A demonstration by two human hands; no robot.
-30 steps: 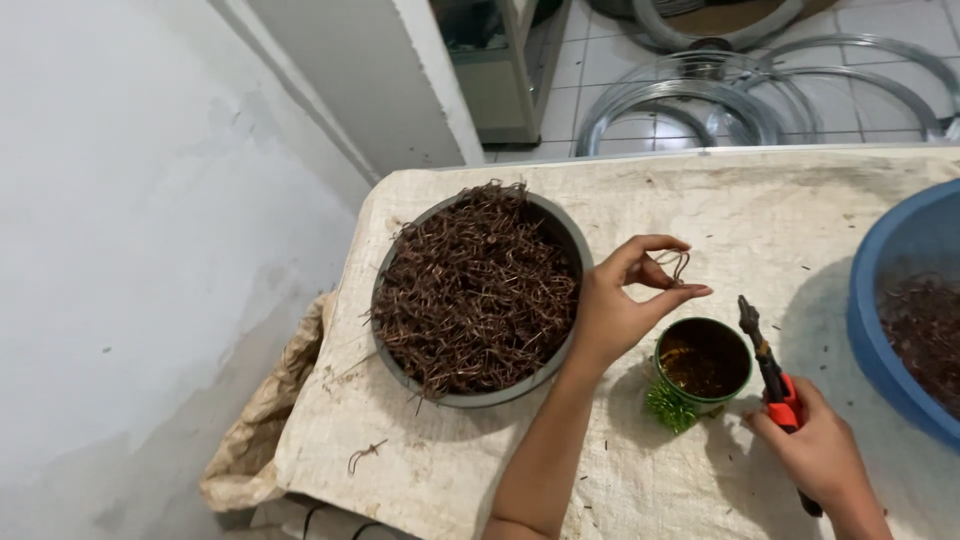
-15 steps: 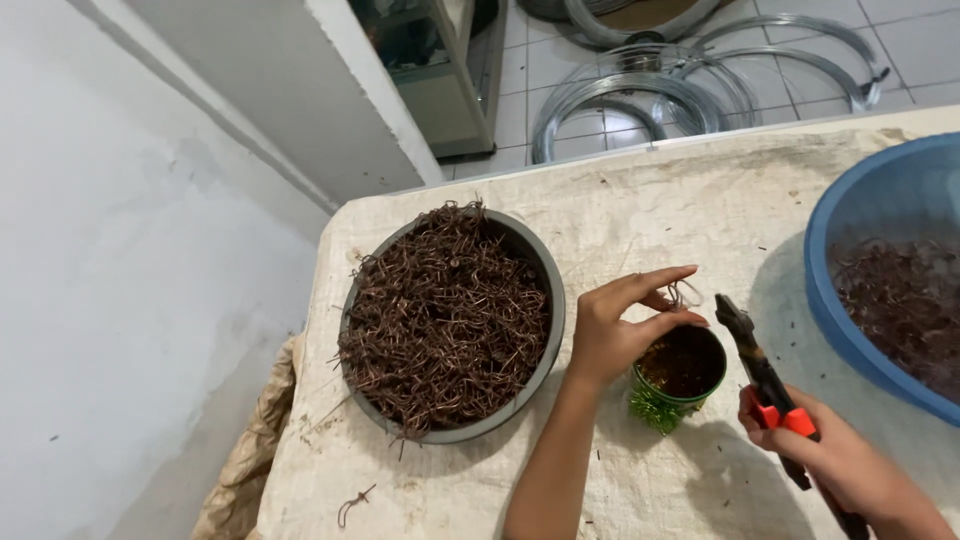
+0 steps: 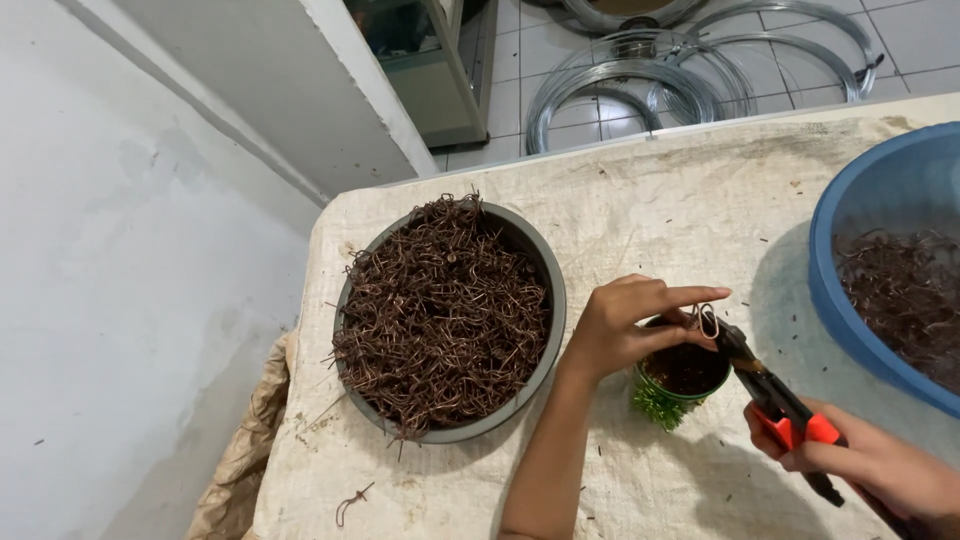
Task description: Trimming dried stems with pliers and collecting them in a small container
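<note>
On the table (image 3: 650, 220) I see a grey bowl (image 3: 548, 300) heaped with brown wire hooks. My left hand (image 3: 625, 325) pinches one small hook (image 3: 706, 320) over a little green pot (image 3: 685, 375); my right hand (image 3: 880, 465) holds orange-handled pliers (image 3: 775, 395), tips at that hook. A blue basin (image 3: 850, 290) sits rightmost.

A cloth-covered desk (image 3: 650, 190) is carrying a grey bowl (image 3: 548, 300), a blue basin (image 3: 835, 240), and a small green pot (image 3: 668, 398).

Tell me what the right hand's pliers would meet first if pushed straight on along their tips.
Probably the small wire loop pinched in the left hand, right at the pliers tips, above the little green pot; depth is unclear.
</note>
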